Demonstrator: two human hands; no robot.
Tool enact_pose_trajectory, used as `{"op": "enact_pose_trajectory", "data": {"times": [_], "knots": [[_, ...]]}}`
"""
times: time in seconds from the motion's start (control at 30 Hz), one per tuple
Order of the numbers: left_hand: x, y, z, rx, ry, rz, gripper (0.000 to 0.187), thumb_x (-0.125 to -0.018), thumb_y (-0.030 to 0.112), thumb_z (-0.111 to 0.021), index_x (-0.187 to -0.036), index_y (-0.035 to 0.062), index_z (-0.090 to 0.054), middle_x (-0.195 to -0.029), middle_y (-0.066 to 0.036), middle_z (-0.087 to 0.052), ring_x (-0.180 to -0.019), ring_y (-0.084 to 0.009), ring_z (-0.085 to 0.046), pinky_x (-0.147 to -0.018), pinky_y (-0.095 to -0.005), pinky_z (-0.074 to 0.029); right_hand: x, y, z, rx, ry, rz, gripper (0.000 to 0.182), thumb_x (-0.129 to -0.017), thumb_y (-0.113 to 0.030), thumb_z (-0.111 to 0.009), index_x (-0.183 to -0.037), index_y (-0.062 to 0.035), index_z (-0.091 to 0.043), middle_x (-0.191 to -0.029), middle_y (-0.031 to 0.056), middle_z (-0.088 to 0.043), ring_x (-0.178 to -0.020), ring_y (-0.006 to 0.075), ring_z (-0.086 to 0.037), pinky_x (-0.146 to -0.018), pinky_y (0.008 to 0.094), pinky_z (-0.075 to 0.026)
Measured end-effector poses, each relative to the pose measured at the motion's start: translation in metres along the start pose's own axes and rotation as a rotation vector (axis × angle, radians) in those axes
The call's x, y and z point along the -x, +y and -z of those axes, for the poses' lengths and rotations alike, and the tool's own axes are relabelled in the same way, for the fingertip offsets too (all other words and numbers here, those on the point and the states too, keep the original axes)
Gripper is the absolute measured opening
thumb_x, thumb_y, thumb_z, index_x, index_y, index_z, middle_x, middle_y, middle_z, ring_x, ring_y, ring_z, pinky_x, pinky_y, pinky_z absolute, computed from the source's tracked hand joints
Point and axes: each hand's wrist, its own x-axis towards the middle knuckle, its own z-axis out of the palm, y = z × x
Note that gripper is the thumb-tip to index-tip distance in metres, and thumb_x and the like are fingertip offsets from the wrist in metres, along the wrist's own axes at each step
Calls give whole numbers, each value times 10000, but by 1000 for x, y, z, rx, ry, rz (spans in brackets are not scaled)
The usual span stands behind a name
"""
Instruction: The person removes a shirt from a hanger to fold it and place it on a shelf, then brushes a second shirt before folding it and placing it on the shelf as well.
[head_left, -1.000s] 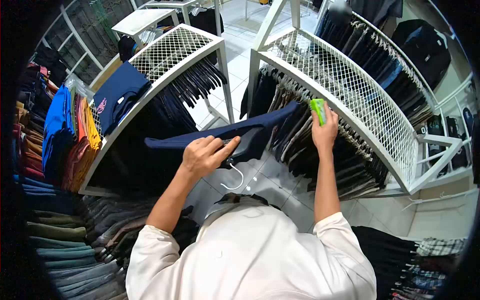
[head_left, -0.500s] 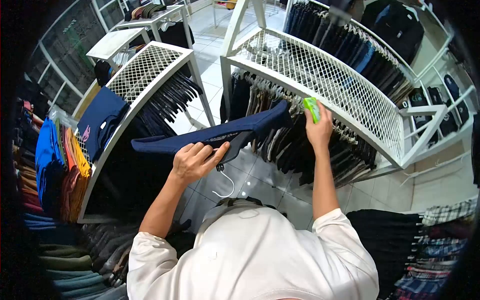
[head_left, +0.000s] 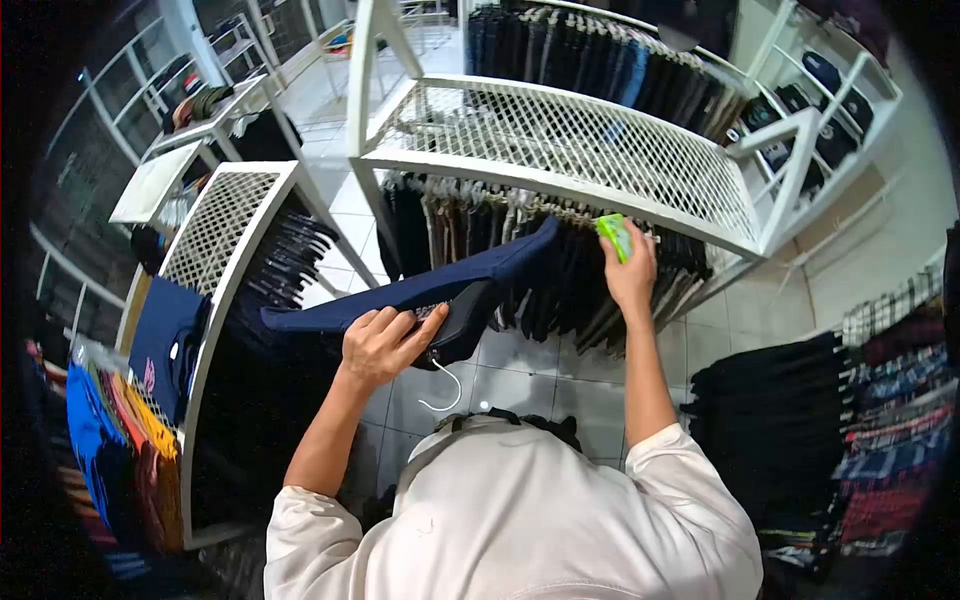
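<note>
My left hand point(head_left: 385, 343) is closed around the middle of a navy garment point(head_left: 400, 292), which stretches out to both sides of it. Beside my thumb shows a black hanger point(head_left: 462, 318), its white hook point(head_left: 455, 392) hanging below. In my right hand point(head_left: 634, 272), raised beyond the garment's right end, is a small bright green object point(head_left: 614, 238) with a pale patch. I cannot make out its kind. Part of the garment's underside is hidden by my left hand.
A white mesh-topped rack point(head_left: 580, 160) stands ahead, with hanging clothes point(head_left: 470, 215) under it. To the left, another mesh rack point(head_left: 215, 235) carries a folded navy garment point(head_left: 165, 335) and a colourful stack of clothes point(head_left: 125, 430). Dark garments point(head_left: 770, 420) and plaid shirts point(head_left: 895, 430) hang at right.
My view has turned, so the racks sit further left in it and the clothes at right show more. Both hands keep their holds, with the garment shifted only slightly.
</note>
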Motion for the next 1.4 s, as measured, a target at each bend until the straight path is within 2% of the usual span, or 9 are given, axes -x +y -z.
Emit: {"op": "enact_pose_trajectory", "data": {"times": [0.23, 0.6, 0.7, 0.83, 0.9, 1.07, 1.23, 1.3, 1.4], "knots": [[-44, 13, -39, 183, 35, -106, 491, -743, 107, -738, -1231, 158, -737, -720, 40, -517, -593, -100, -509, -524, -257, -428, 43, -71, 79, -297, -73, 343, 530, -881, -223, -783, -1362, -97, -597, -1198, 163, -615, -1120, 364, -626, -930, 427, -513], [-129, 37, -73, 720, -56, -157, 497, -633, 44, -746, -1125, 116, -752, -697, -20, -536, -594, -198, -557, -531, -335, -466, 66, 97, 149, 105, 261, -212, 479, -932, -205, -692, -1365, -48, -560, -1238, 205, -619, -1161, 368, -602, -979, 438, -484], [-158, 46, -83, 1054, -206, -97, 308, -682, 45, -851, -974, 53, -757, -710, -106, -619, -620, -262, -606, -552, -369, -478, 69, 48, 181, -316, 71, -106, 491, -967, -240, -614, -1397, -10, -558, -1377, 189, -598, -1276, 285, -572, -1085, 391, -437], [-207, 68, -102, 1090, -202, -67, 358, -701, 191, -924, -852, -13, -672, -764, -122, -658, -693, -277, -637, -630, -366, -487, 76, 21, 189, -522, -292, -115, 566, -911, -277, -750, -1381, -16, -572, -1306, 125, -641, -1217, 232, -602, -1059, 357, -453], [-226, 78, -113, 1219, -293, 28, 442, -696, 245, -935, -905, -25, -654, -816, -136, -665, -747, -248, -642, -689, -359, -498, 85, 5, 208, -482, -455, -139, 729, -766, -220, -901, -1374, -13, -555, -1280, 68, -628, -1176, 152, -573, -1048, 308, -430], [-258, 121, -134, 1300, 6, -73, 670, -657, 246, -935, -1230, 25, -668, -1196, -131, -697, -1071, -297, -647, -973, -404, -484, 135, 13, 213, -795, -255, -293, 754, -730, -77, -827, -1398, 22, -491, -1298, 66, -601, -1206, 165, -548, -1090, 310, -387], [-243, 191, -119, 1489, -118, 327, 579, -888, 242, -788, -1356, -15, -563, -1037, -154, -653, -896, -224, -665, -800, -338, -531, 151, -19, 209, -806, 26, -381, 694, -723, -10, -747, -1370, 12, -498, -1256, 80, -610, -1177, 161, -564, -1057, 317, -419], [-238, 207, -109, 1871, -400, 478, 677, -909, 290, -776, -1432, -33, -490, -1057, -153, -666, -834, -173, -672, -725, -307, -537, 155, -29, 196, -761, 215, -334, 670, -710, 12, -734, -1342, 0, -510, -1219, 70, -605, -1141, 154, -573, -1025, 320, -442], [-238, 214, -108, 1742, -357, 480, 796, -877, 273, -808, -1453, -112, -418, -998, -116, -625, -791, -120, -633, -673, -274, -525, 155, -34, 173, -613, 258, -236, 731, -718, -9, -761, -1381, -6, -453, -1238, 99, -570, -1123, 187, -571, -1009, 338, -444]]}}
